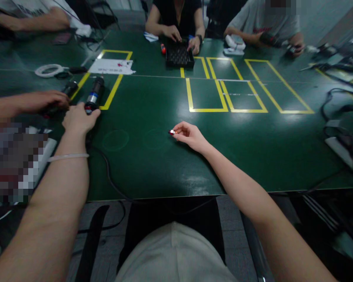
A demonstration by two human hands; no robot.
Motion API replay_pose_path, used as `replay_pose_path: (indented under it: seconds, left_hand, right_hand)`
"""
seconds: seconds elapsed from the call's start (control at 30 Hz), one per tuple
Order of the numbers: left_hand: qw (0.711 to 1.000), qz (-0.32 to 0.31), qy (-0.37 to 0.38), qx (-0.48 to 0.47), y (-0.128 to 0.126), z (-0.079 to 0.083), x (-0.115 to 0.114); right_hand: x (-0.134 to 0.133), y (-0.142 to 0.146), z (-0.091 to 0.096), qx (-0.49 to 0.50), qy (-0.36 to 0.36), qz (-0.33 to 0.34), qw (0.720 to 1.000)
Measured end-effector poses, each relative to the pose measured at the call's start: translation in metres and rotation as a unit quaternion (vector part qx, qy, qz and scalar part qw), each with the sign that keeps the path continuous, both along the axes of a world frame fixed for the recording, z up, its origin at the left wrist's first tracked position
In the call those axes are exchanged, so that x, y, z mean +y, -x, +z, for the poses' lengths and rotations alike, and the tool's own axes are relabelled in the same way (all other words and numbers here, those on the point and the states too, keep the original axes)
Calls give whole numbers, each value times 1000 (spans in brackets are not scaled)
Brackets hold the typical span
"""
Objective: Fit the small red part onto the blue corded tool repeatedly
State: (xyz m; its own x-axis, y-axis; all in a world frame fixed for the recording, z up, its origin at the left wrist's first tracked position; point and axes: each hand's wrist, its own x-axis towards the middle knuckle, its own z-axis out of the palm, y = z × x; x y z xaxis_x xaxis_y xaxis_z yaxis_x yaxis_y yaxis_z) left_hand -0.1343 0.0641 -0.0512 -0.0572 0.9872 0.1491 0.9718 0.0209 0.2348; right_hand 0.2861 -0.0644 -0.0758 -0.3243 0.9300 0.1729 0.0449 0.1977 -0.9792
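Note:
On the left of the table, my left hand (80, 118) is closed at the near end of a black cylindrical power tool (94, 94) with a blue and silver band. Its thumb sticks out to the right, and most of its fingers are hidden. My right hand (191, 135) is held near the middle of the table, pinching a small shiny red-and-silver piece (172, 132) between thumb and fingertips. That piece is too small to name. A dark cord (107, 164) runs from near my left wrist over the table's front edge.
A co-worker's hand (54, 100) rests on another dark tool beside my left hand. Yellow tape (207, 110) marks rectangles on the green table (153, 172). Across from me a person handles a black tray (179, 62). A white coiled cable (50, 70) and paper (111, 66) lie back left.

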Motion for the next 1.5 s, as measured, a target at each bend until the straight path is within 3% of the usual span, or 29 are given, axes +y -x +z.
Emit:
replay_pose_path:
  seconds: [0.1, 0.43, 0.8, 1.1, 1.27, 1.5]
  left_hand:
    - [992, 117, 38, 40, -10, 4, -2]
    - [993, 119, 11, -3, -23, 9, 2]
    - [999, -22, 12, 38, -113, 17, -53]
    - [984, -166, 28, 50, -188, 19, -103]
    - [976, -208, 28, 56, -207, 19, -120]
    - [969, -232, 42, 65, -213, 23, -128]
  right_hand:
    - [-1, -1, 1, -53, -38, -14, 998]
    - [0, -2, 2, -93, -65, -51, 992]
    - [-2, -3, 2, -114, -89, -57, 988]
    - [-2, -3, 3, -123, -98, -73, 985]
    - [-3, -1, 6, -163, -118, -76, 977]
    - [-4, 1, 6, -175, -140, -67, 972]
